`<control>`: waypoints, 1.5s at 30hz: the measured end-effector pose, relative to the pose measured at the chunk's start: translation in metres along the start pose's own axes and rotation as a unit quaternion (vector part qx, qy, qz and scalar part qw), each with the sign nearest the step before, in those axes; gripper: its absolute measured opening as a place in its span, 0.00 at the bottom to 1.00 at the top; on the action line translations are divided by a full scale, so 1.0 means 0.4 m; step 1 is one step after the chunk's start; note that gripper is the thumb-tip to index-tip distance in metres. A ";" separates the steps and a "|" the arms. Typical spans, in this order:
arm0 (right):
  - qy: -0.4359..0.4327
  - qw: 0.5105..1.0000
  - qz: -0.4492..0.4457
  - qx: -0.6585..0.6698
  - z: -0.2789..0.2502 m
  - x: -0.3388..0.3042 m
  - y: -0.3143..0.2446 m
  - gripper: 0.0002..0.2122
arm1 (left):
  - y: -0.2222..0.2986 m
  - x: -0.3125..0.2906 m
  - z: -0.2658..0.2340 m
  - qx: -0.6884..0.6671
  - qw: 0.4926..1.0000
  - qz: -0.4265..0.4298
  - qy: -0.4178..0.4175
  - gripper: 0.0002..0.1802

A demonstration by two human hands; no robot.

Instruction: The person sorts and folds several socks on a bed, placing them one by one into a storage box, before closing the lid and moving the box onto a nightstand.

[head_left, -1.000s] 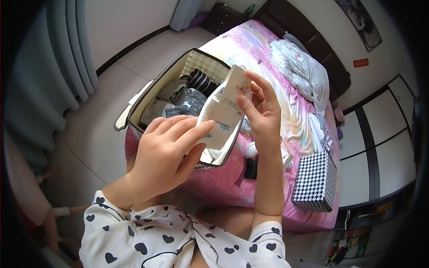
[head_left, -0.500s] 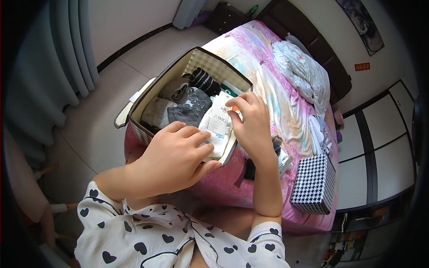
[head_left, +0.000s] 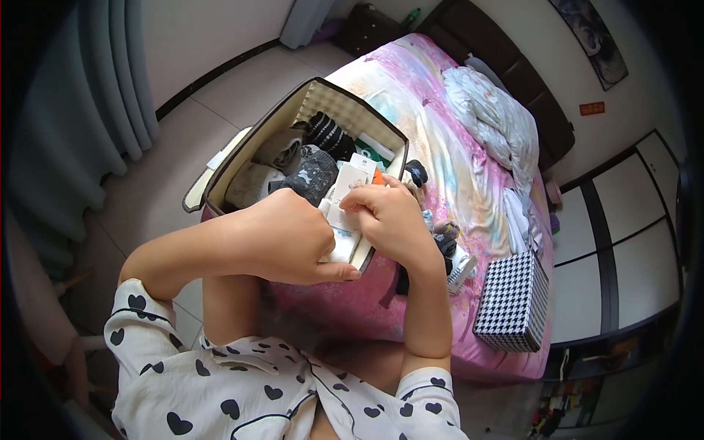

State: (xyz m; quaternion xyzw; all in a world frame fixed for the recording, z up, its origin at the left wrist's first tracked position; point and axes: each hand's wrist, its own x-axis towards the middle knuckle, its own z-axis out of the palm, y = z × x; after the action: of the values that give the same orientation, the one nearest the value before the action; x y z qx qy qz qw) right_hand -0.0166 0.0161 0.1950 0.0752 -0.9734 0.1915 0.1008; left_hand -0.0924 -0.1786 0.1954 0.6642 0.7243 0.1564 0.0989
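A fabric storage box (head_left: 345, 104) with a cream checked lining and dark edging stands open before me. Inside, a pair of white socks (head_left: 349, 185) with a white card label lies toward the near right. My right hand (head_left: 389, 220) has its fingers bent onto these socks. My left hand (head_left: 282, 235) reaches over the box's near side, thumb stretched along the rim; its other fingers curl down out of sight. Farther in lie dark grey socks (head_left: 311, 173), black patterned socks (head_left: 330, 136), beige-grey socks (head_left: 279, 149) and a green-and-white item (head_left: 375, 149).
On the pink bedspread (head_left: 411, 95), several rolled socks (head_left: 446, 238) lie right of the box, near a black-and-white houndstooth box (head_left: 506, 301). A pale quilt (head_left: 488, 110) is heaped farther back. Grey curtains (head_left: 110, 88) hang at left; a dark nightstand (head_left: 370, 29) stands at the back.
The right hand has moved lower and left, its fingers now bent down over the white socks. My left hand's fingers have curled out of view. The label card now stands more tilted.
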 end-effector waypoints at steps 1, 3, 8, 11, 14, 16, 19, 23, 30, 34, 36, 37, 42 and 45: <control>0.001 1.000 -0.002 -0.003 -0.001 -0.002 0.000 0.09 | 0.005 -0.001 -0.007 0.000 1.000 0.002 0.000 0.36; 0.033 0.998 0.011 0.061 -0.008 -0.012 0.002 0.10 | 0.018 -0.006 -0.025 0.002 0.998 -0.050 -0.049 0.30; 0.169 0.962 0.004 0.213 -0.018 -0.092 -0.008 0.17 | 0.013 -0.037 -0.008 -0.003 0.995 -0.045 0.093 0.20; 0.157 0.961 -0.050 0.220 -0.005 -0.136 -0.028 0.20 | 0.036 -0.044 -0.005 0.018 0.984 -0.031 0.175 0.10; 0.159 0.963 -0.051 0.210 -0.006 -0.185 -0.073 0.22 | 0.082 -0.031 0.007 -0.046 0.933 0.028 0.355 0.11; 0.233 0.946 -0.079 0.213 0.003 -0.210 -0.098 0.23 | 0.135 -0.024 0.029 -0.098 0.922 0.066 0.369 0.20; 0.295 0.919 -0.118 0.233 0.015 -0.270 -0.092 0.24 | 0.187 -0.016 0.065 -0.114 0.913 0.132 0.368 0.28; 0.335 0.896 -0.077 0.279 0.048 -0.378 -0.065 0.25 | 0.256 0.042 0.137 -0.231 0.893 0.176 0.345 0.30; 0.390 0.858 0.115 0.315 0.122 -0.534 0.075 0.22 | 0.294 0.227 0.320 -0.361 0.893 0.134 0.233 0.34; 0.418 0.829 0.190 0.318 0.136 -0.599 0.151 0.19 | 0.325 0.338 0.397 -0.352 0.901 0.128 0.217 0.30; 0.436 0.830 0.235 0.256 0.133 -0.628 0.192 0.18 | 0.332 0.387 0.423 -0.276 0.922 0.153 0.223 0.29; 0.462 0.809 0.242 0.270 0.125 -0.627 0.219 0.20 | 0.334 0.411 0.431 -0.198 0.935 0.174 0.237 0.28; 0.515 0.790 0.323 0.084 0.180 -0.659 0.375 0.30 | 0.339 0.493 0.521 -0.082 0.944 0.134 0.292 0.26; 0.461 0.811 0.352 0.079 0.180 -0.655 0.370 0.40 | 0.330 0.482 0.553 -0.051 0.928 0.133 0.345 0.25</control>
State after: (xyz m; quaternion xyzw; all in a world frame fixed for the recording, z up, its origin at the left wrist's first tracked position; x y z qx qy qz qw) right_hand 0.1977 0.1517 0.0178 -0.3618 -0.7545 0.3021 0.4568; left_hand 0.0894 0.0430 0.0489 0.6534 0.6099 0.4244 -0.1446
